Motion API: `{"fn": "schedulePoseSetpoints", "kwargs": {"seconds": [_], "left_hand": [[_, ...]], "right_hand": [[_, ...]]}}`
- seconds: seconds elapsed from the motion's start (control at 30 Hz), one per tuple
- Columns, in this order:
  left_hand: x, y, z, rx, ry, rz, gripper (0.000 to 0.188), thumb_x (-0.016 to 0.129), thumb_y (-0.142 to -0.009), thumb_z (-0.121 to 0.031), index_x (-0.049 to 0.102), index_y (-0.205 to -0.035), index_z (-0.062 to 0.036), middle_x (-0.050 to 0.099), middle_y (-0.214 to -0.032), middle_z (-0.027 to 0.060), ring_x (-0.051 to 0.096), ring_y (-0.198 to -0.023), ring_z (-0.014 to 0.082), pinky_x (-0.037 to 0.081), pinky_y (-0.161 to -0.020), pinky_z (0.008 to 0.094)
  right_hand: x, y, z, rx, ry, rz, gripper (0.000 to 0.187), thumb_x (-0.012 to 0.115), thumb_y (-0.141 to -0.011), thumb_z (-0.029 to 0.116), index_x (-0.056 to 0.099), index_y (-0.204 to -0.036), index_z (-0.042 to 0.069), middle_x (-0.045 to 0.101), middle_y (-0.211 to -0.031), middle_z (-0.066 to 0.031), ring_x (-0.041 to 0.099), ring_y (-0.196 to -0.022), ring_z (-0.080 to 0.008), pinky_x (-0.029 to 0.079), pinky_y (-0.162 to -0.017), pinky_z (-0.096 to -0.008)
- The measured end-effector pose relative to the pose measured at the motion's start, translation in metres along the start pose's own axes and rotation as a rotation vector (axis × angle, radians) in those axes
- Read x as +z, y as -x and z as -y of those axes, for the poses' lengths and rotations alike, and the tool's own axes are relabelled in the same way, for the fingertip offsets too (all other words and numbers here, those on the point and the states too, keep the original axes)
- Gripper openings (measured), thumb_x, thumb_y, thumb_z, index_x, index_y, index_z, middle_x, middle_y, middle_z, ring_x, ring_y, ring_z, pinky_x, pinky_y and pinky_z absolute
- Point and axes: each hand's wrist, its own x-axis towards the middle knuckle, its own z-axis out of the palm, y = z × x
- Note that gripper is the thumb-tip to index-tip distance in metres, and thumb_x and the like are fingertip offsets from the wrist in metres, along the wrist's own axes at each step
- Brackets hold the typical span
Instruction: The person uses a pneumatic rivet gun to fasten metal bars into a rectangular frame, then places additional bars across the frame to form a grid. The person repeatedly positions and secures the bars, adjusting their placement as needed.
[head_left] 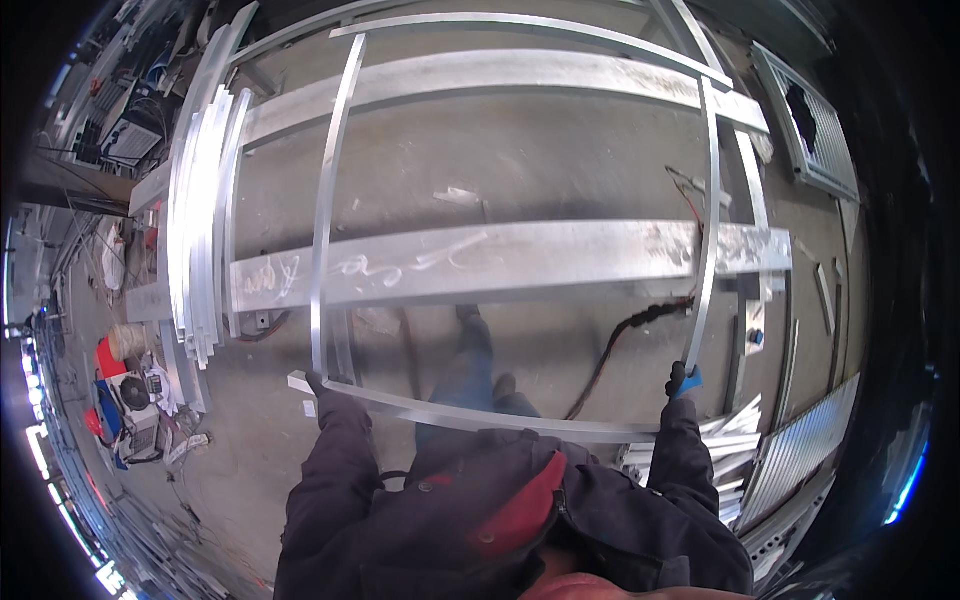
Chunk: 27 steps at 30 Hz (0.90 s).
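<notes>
Thin silver metal tubes lie in a rectangle in front of me, with a far tube (520, 22), a left tube (334, 170), a right tube (709, 190) and a near tube (450, 415). In a dark glove, my left hand (318, 384) is closed at the corner where the left and near tubes meet; the near tube's end pokes out past it. My right hand (680, 378), also dark-gloved, is closed at the near end of the right tube. Against that hand shows a small blue piece (692, 383), its kind unclear. Both hands' fingers are partly hidden.
Wide metal beams (500, 262) run crosswise beneath the rectangle. A bundle of bright tubes (200, 220) lies at the left. Tools and a bucket (127, 342) sit on the floor beyond. Slatted panels (805, 125) and offcuts lie at the right; a dark cable (625, 328) crosses the floor.
</notes>
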Motion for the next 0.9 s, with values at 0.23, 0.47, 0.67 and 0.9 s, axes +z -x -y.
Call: {"fn": "schedulePoseSetpoints", "kwargs": {"seconds": [0.23,0.47,0.67,0.9], "left_hand": [[-0.104,0.042,0.028,-0.025,-0.109,-0.048,0.071,0.05,-0.094,-0.078,0.059,-0.128,-0.0169,0.06,-0.127,0.0048,0.055,-0.115,0.0241,0.041,-0.103,0.0461],[-0.181,0.06,0.04,-0.088,-0.211,-0.103,0.068,0.05,-0.093,-0.079,0.06,-0.118,-0.017,0.062,-0.116,0.0044,0.057,-0.107,0.0238,0.044,-0.098,0.0452],[-0.207,0.047,0.034,-0.105,-0.278,-0.112,0.066,0.05,-0.093,-0.08,0.062,-0.11,-0.0171,0.064,-0.107,0.0041,0.059,-0.1,0.0236,0.047,-0.093,0.0444],[-0.161,0.021,-0.011,-0.12,-0.3,0.042,0.061,0.055,-0.091,-0.079,0.055,-0.09,-0.0177,0.058,-0.085,0.0005,0.056,-0.08,0.0208,0.048,-0.08,0.0403]], "right_hand": [[-0.122,0.064,-0.09,0.077,0.001,-0.126,0.021,0.074,-0.085,0.017,0.057,-0.096,0.009,0.047,-0.063,0.0007,0.041,-0.041,-0.0129,0.031,-0.034,-0.0306],[-0.185,0.108,-0.132,0.134,0.104,-0.129,0.021,0.07,-0.084,0.022,0.059,-0.092,0.006,0.047,-0.065,-0.0015,0.043,-0.043,-0.0137,0.036,-0.036,-0.0319],[-0.191,0.141,-0.144,0.218,0.2,-0.152,0.022,0.071,-0.085,0.023,0.06,-0.094,0.006,0.049,-0.067,-0.0017,0.044,-0.044,-0.0137,0.037,-0.036,-0.0317],[-0.151,0.171,-0.131,0.163,0.242,-0.135,0.031,0.071,-0.087,0.029,0.059,-0.093,0.002,0.051,-0.066,-0.0042,0.047,-0.045,-0.0142,0.037,-0.039,-0.0329]]}}
